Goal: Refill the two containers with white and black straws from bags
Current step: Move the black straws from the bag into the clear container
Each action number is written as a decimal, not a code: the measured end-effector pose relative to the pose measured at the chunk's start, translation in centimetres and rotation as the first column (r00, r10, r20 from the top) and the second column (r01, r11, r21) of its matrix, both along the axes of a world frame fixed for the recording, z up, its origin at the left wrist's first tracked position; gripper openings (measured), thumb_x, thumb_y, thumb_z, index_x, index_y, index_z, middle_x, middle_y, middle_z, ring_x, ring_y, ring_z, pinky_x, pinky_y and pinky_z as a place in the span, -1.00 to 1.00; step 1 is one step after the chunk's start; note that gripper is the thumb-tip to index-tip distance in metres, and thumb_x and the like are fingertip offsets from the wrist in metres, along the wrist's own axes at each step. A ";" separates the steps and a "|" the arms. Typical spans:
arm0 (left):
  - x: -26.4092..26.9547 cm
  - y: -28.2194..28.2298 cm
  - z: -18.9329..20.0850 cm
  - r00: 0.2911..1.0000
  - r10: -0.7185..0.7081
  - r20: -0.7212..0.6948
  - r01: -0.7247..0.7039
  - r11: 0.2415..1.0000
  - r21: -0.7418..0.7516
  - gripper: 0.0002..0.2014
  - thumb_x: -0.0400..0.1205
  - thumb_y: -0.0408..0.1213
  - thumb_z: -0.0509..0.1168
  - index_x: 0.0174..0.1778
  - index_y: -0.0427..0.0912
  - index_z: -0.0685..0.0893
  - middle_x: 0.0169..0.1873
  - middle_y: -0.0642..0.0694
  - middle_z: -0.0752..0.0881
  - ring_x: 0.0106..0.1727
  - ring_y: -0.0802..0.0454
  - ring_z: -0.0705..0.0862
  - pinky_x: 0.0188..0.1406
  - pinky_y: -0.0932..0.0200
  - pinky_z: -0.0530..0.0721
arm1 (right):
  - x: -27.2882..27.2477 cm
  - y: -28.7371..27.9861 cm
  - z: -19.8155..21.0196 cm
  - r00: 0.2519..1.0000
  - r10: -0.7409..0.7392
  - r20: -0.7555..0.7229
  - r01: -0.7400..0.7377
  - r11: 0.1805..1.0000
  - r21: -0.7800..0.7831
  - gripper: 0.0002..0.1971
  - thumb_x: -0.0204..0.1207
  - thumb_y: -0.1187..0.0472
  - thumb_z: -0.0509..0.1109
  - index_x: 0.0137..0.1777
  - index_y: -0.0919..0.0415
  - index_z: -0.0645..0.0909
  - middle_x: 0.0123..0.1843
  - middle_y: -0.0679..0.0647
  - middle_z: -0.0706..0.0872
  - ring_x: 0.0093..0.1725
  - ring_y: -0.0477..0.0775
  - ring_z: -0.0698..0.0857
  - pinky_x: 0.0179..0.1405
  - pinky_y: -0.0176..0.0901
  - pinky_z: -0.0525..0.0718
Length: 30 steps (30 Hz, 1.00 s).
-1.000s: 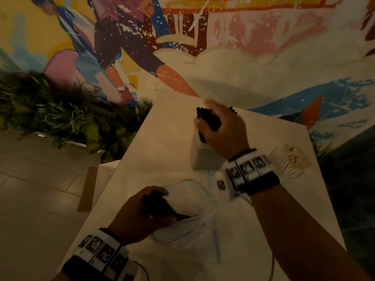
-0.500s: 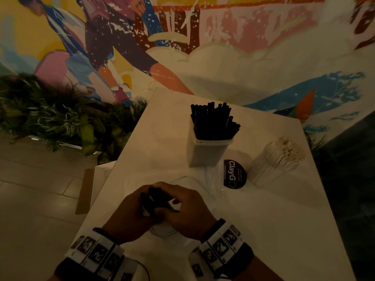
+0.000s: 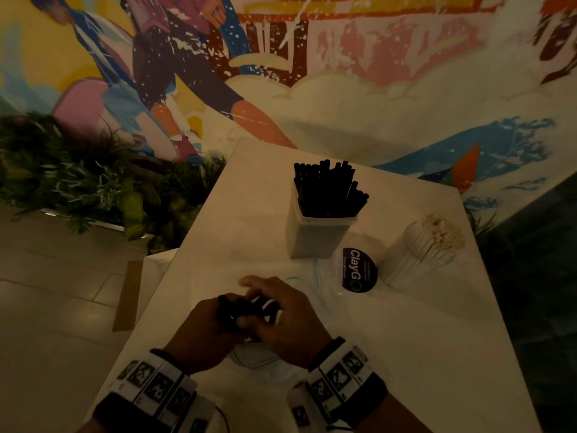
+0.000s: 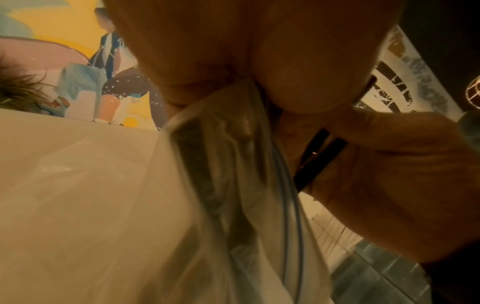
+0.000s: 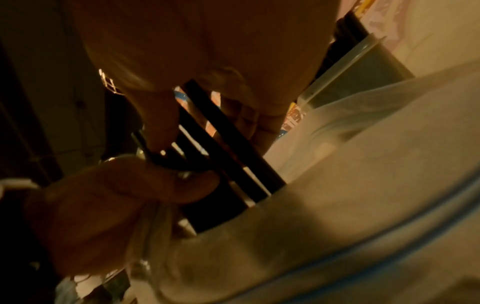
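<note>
My left hand (image 3: 207, 326) grips a small bundle of black straws (image 3: 232, 309) near the table's front, together with the mouth of a clear zip bag (image 3: 259, 360) that lies under both hands. My right hand (image 3: 278, 317) meets it from the right, its fingers curled round the same straws (image 5: 226, 148). In the left wrist view the bag (image 4: 221, 185) hangs down from my left fingers, and two black straws (image 4: 319, 156) show against the right hand. Behind stands a square translucent container (image 3: 315, 239) packed with black straws (image 3: 327, 189). To its right is a round clear container of white straws (image 3: 418, 254).
A dark round "ClayGo" sticker (image 3: 359, 270) lies on the white table (image 3: 406, 354) between the two containers. Plants (image 3: 78, 182) and a tiled floor are off the table's left edge. A painted mural wall rises behind.
My right hand has left the black-straw container and come back to my left hand. It now closes on the bundle there. The left hand has barely moved.
</note>
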<state>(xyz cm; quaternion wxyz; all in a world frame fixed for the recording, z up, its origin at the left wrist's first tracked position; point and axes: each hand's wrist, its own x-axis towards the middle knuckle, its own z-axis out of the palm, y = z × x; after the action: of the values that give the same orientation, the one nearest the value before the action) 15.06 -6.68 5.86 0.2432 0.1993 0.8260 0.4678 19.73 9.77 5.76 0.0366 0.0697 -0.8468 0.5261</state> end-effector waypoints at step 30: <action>0.0 -0.3 -0.1 0.998 0.052 -0.038 -0.055 0.996 -0.077 -0.65 0.44 -0.43 0.46 -0.12 0.18 0.61 0.02 0.10 0.64 0.13 0.03 0.60 0.16 0.17 0.58 | -0.5 4.4 1.4 0.906 -0.411 0.097 0.389 0.723 -0.571 -0.56 0.49 0.72 0.17 -0.32 0.13 0.48 -0.34 0.06 0.73 -0.30 0.11 0.67 -0.21 -0.09 0.72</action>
<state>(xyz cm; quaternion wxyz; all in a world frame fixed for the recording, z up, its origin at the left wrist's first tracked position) 15.07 -7.00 5.77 0.2233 0.1760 0.8529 0.4379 19.28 14.18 7.15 0.1840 -0.1195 -0.6406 0.7358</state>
